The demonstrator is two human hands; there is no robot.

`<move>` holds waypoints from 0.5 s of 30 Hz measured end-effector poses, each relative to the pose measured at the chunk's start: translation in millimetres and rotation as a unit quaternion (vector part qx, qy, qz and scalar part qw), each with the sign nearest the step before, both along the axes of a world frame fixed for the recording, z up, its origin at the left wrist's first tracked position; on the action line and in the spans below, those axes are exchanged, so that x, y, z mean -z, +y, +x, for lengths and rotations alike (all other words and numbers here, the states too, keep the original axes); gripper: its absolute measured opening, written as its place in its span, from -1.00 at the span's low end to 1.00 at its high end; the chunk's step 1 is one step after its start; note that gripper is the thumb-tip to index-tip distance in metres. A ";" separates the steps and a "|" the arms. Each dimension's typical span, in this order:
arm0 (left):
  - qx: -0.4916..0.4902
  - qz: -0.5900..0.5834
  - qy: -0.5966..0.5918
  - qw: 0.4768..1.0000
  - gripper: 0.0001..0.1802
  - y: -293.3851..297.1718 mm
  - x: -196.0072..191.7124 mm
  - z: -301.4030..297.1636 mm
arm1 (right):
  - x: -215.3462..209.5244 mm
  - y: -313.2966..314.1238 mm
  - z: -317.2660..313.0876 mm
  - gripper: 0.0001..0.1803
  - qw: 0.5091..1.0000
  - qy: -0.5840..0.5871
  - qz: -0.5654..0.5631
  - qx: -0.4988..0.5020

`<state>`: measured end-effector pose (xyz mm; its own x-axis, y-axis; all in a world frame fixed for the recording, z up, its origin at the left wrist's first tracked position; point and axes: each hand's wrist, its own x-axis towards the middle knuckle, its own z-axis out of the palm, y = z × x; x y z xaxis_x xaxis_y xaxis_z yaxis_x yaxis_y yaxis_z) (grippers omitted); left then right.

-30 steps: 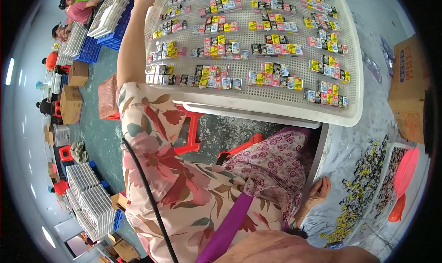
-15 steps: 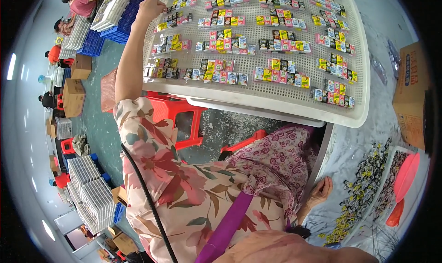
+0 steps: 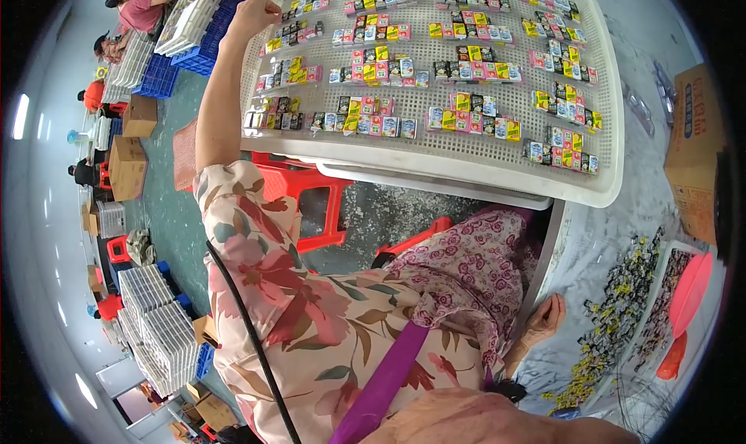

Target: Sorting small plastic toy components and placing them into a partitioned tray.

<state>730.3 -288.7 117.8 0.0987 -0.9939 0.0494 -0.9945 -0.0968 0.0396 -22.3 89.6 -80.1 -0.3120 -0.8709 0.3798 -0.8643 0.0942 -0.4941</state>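
Note:
A large white perforated tray (image 3: 365, 153) holds many small clear packs (image 3: 489, 72), each with printed blocks in pink, black, yellow and white. My left arm stretches forward to the tray's left side. There my left hand (image 3: 253, 18) is closed, fingers bent over the rim near the far-left packs; its fingertips are partly hidden. To the right, low by the table edge, my right hand (image 3: 546, 317) rests on the table with its fingers curled together. Nothing shows in it, and it lies well apart from the tray.
A pile of small black and yellow pieces (image 3: 614, 316) lies on the right table (image 3: 579, 230), beside a tub with a pink lid-like disc (image 3: 688, 295). A carton (image 3: 691, 160) stands beyond. Red stools (image 3: 330, 211) are under the tray. Crate stacks (image 3: 159, 327) and several people fill the left.
The tray and right-hand table sit slightly higher in the picture. My right hand's fingers are curled in more. The left hand stays at the tray's rim.

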 end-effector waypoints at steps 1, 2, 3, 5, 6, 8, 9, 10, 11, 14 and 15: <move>-0.003 -0.008 0.010 1.000 -0.71 0.6 0.3 -1.0 | 0.0 0.3 0.5 -0.84 1.000 0.003 0.003 0.005; -0.006 -0.016 0.021 1.000 -0.75 1.9 0.3 -1.6 | -0.2 0.2 0.5 -0.84 1.000 0.002 0.003 0.005; -0.006 -0.016 0.020 1.000 -0.75 3.2 0.5 -2.2 | -0.2 0.1 0.4 -0.84 1.000 0.002 -0.001 0.001; -0.018 -0.045 0.028 0.998 -0.76 5.0 1.8 -3.8 | 0.7 0.6 -0.3 -0.84 1.000 0.003 -0.005 -0.003; -0.018 -0.044 0.027 0.998 -0.76 5.1 1.6 -3.4 | 1.9 1.1 -1.0 -0.84 1.000 0.005 -0.008 -0.008; -0.028 -0.042 0.004 0.999 -0.76 1.3 1.6 -3.8 | 2.7 2.1 -1.7 -0.83 1.000 0.007 -0.011 -0.013; -0.027 -0.041 0.004 0.999 -0.76 -1.4 2.6 -4.6 | 2.5 2.5 -1.7 -0.83 1.000 0.003 -0.004 -0.008; -0.025 -0.038 -0.019 0.999 -0.75 -4.5 4.0 -5.9 | 2.6 3.1 -1.7 -0.83 1.000 -0.001 0.003 -0.003; -0.024 -0.035 -0.041 0.998 -0.74 -5.8 5.0 -4.0 | 3.1 2.7 -2.8 -0.83 1.000 -0.001 0.004 -0.004; -0.017 -0.045 -0.057 0.997 -0.74 -6.0 9.2 2.5 | 3.6 1.5 -4.2 -0.85 1.000 0.022 -0.004 -0.021; -0.015 -0.044 -0.057 0.997 -0.74 -9.3 10.3 2.6 | 2.4 1.4 -3.0 -0.85 1.000 0.016 -0.001 -0.016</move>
